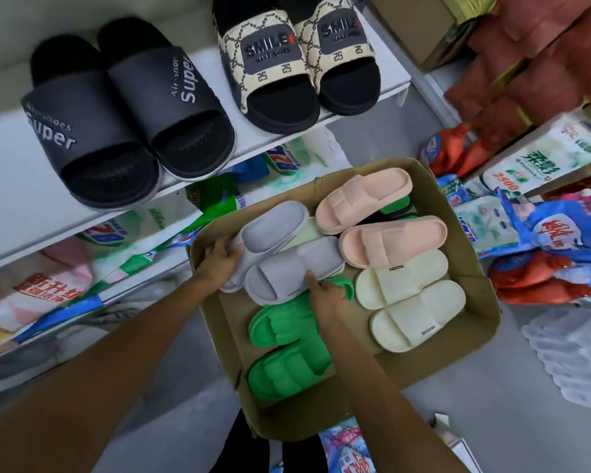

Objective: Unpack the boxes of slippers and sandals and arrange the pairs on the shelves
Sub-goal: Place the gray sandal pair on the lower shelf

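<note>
An open cardboard box (471, 254) on the floor holds pairs of slides: grey (273, 230), pink (365, 196), cream (406, 295) and green (287, 346). My left hand (219, 257) grips the heel end of one grey slide at the box's left side. My right hand (328, 291) grips the edge of the other grey slide (287, 271), just above the green pair. On the white shelf (14, 158) above stand a black "Super" pair (116, 110) and a patterned "SMILE" pair (294, 59).
Bags of detergent (123, 233) fill the lower shelf on the left. Blue, red and white packets (543, 233) lie piled on the floor to the box's right. A brown carton (420, 32) and red packs (533, 56) sit top right. Grey floor shows around the box.
</note>
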{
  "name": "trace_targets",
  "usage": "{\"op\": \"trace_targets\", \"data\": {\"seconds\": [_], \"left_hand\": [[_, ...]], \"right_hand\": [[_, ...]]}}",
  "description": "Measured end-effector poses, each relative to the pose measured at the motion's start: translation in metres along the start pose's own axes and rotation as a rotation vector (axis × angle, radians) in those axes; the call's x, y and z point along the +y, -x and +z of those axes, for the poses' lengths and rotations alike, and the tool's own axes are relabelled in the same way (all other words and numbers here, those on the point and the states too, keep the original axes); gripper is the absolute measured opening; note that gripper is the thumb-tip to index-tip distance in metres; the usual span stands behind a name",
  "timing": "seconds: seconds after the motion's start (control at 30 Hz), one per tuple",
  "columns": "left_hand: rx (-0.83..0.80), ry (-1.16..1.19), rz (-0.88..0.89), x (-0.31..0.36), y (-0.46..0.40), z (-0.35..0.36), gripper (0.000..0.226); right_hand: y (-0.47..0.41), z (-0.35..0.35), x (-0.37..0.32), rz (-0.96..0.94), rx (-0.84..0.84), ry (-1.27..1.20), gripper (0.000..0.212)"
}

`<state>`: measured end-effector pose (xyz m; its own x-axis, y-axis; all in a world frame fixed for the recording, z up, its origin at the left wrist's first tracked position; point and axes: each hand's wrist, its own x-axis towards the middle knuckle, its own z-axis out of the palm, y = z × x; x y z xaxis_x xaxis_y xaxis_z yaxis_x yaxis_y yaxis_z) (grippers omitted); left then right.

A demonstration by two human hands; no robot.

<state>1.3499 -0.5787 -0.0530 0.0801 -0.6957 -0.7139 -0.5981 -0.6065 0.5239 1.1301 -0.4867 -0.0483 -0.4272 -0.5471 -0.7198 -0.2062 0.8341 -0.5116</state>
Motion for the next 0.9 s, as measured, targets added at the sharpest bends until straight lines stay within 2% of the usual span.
{"op": "trace_targets", "data": {"seconds": [0.07, 0.1, 0.17, 0.2, 0.33, 0.4, 0.53, 0.6, 0.67, 0.77, 0.83, 0.9], "left_hand": [[-0.001, 0.092, 0.011, 0.009, 0.013, -0.004, 0.083], [-0.004, 0.187, 0.024, 0.013, 0.018, -0.004, 0.069], [-0.032, 0.320, 0.068, 0.021, 0.029, 0.001, 0.031], [-0.052, 0.344, 0.092, 0.023, 0.034, 0.004, 0.026], [-0.178, 0.547, 0.073, 0.025, 0.051, 0.014, 0.050], [-0.190, 0.633, 0.067, 0.029, 0.059, 0.021, 0.057], [-0.201, 0.717, 0.065, 0.037, 0.072, 0.030, 0.093], [-0.144, 0.697, 0.073, 0.037, 0.076, 0.030, 0.099], [-0.085, 0.703, 0.079, 0.035, 0.083, 0.029, 0.096], [0.010, 0.727, 0.050, 0.026, 0.092, 0.029, 0.065], [-0.016, 0.758, 0.012, 0.018, 0.099, 0.031, 0.059], [-0.116, 0.762, 0.008, 0.013, 0.109, 0.035, 0.065]], "right_hand": [[0.016, -0.008, -0.010, 0.005, -0.012, -0.104, 0.067], [0.020, -0.011, -0.009, -0.004, -0.021, -0.190, 0.069], [0.027, -0.016, -0.009, -0.019, -0.071, -0.360, 0.059], [0.029, -0.018, -0.009, -0.009, -0.103, -0.439, 0.051], [0.032, -0.024, -0.018, 0.056, -0.149, -0.753, 0.043], [0.034, -0.029, -0.023, 0.081, -0.183, -0.876, 0.046], [0.036, -0.047, -0.031, 0.057, -0.210, -1.068, 0.042], [0.035, -0.056, -0.033, 0.039, -0.220, -1.090, 0.037], [0.034, -0.062, -0.025, 0.012, -0.231, -1.037, 0.041], [0.041, -0.074, -0.004, -0.024, -0.217, -0.873, 0.045], [0.049, -0.082, 0.006, -0.047, -0.226, -0.774, 0.043], [0.052, -0.085, 0.016, -0.065, -0.258, -0.721, 0.049]]}}
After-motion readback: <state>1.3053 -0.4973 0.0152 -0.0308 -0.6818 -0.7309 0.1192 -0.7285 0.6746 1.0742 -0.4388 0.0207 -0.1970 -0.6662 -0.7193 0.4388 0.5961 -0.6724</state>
